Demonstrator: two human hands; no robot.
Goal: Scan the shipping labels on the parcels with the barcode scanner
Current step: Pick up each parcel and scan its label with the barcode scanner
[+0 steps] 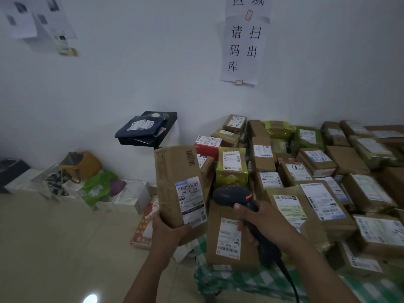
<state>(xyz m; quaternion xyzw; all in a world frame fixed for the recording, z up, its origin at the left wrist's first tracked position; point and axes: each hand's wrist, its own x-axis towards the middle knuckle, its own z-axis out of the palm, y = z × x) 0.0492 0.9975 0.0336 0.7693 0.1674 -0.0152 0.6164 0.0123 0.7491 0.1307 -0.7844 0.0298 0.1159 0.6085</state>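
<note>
Cardboard parcel [179, 191], tall and upright, gripped at its base by the left hand [166, 228], its shipping label [190, 201] turned toward the scanner, presumably so the barcode can be read. Black barcode scanner [234, 196], handle clasped in the right hand [260, 219], head just beside the label. Further labelled parcels [317, 171] crowd the checked tablecloth [240, 281], probably awaiting scanning.

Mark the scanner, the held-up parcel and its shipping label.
barcode scanner [232, 196], head view, on its black head.
held parcel [172, 171], head view, on bare cardboard above the label.
shipping label [191, 201], head view, on its middle.
</note>
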